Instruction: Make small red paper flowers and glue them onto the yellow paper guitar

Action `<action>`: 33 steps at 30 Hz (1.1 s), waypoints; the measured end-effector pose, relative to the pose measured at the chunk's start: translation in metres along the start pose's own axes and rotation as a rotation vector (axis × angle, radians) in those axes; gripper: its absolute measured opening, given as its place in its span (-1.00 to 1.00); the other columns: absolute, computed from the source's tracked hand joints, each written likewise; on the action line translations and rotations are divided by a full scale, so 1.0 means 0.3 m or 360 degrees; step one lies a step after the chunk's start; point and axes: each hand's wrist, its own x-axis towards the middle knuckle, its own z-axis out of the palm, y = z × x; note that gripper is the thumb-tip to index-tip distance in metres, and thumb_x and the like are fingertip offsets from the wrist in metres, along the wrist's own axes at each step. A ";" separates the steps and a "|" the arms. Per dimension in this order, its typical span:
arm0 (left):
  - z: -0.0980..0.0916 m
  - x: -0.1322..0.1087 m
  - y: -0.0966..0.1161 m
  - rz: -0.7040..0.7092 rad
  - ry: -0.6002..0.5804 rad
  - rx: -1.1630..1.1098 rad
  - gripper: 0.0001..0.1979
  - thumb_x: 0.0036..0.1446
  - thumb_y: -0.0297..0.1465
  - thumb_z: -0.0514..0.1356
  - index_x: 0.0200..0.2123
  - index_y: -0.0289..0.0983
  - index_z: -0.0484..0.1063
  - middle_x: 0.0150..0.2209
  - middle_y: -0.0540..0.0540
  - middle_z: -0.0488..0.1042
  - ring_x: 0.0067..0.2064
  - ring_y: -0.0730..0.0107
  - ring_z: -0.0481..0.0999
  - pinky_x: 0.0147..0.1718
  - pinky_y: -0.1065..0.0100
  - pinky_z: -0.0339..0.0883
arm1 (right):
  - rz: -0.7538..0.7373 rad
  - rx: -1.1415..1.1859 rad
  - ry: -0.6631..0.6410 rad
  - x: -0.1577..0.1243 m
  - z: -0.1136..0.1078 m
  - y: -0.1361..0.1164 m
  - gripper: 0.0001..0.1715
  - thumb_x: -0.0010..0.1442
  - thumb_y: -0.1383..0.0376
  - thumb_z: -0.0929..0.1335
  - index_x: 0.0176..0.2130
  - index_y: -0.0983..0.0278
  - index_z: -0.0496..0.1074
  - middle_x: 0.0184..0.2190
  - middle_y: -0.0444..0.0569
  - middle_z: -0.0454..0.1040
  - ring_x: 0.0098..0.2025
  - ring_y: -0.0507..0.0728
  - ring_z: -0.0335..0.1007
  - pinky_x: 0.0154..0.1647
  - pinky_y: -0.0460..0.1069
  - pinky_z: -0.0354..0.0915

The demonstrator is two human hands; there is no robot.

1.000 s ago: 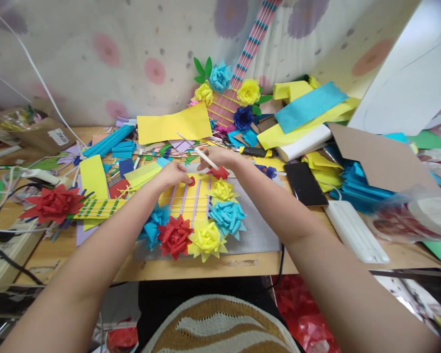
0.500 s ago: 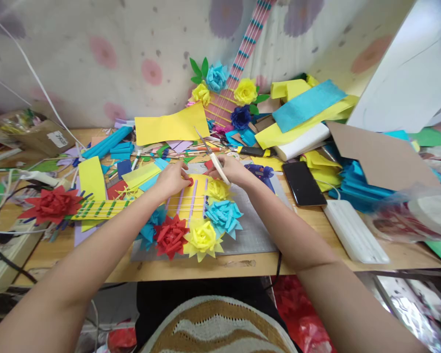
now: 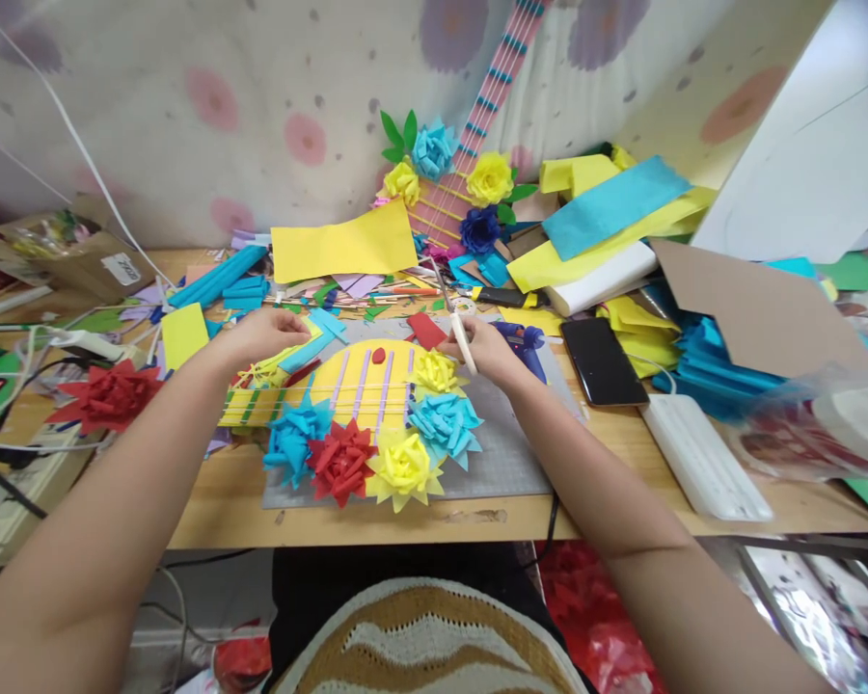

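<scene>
Left hand (image 3: 260, 334) touches yellow flower-trimmed guitar (image 3: 366, 381); right hand (image 3: 490, 353) grips tool (image 3: 464, 343).

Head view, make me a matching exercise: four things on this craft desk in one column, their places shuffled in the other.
1 phone
2 loose red flower
3 white-handled tool
4 dark blue flower

A in the right hand
B on the pink guitar
C far left of the desk
D right of the grey mat

Pairs: 1-D, 2-C, 3-A, 4-B.

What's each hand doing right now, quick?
Left hand: open, palm down on paper strips.
Right hand: closed, holding a white-handled tool.
</scene>
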 end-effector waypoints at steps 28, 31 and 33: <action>0.321 0.117 0.282 0.1099 -0.0493 0.0546 -0.72 -0.07 -0.36 0.18 -0.26 -0.23 0.57 -0.28 -0.06 0.56 -0.28 0.34 0.47 -0.31 0.42 0.26 | 0.0183 -0.0079 0.0216 0.001 0.031 0.040 -0.64 -0.14 0.12 0.42 -0.34 0.26 0.35 -0.46 -0.10 0.46 -0.41 0.08 0.36 -0.38 -0.03 0.27; 0.379 0.157 0.319 0.1181 -0.0557 0.0554 -0.73 -0.15 -0.43 0.21 -0.29 -0.21 0.57 -0.35 -0.02 0.55 -0.33 0.35 0.45 -0.32 0.41 0.23 | 0.0201 -0.0054 0.0270 -0.010 0.030 0.050 -0.63 -0.13 0.12 0.41 -0.31 0.25 0.37 -0.41 -0.09 0.47 -0.41 0.07 0.35 -0.37 -0.03 0.28; 0.395 0.180 0.325 0.1146 -0.0607 0.0542 -0.78 -0.22 -0.46 0.24 -0.39 -0.22 0.57 -0.42 0.00 0.55 -0.39 0.37 0.43 -0.35 0.40 0.20 | 0.0216 -0.0024 0.0267 -0.016 0.027 0.050 -0.62 -0.13 0.12 0.41 -0.29 0.25 0.37 -0.38 -0.08 0.48 -0.42 0.06 0.34 -0.37 -0.03 0.29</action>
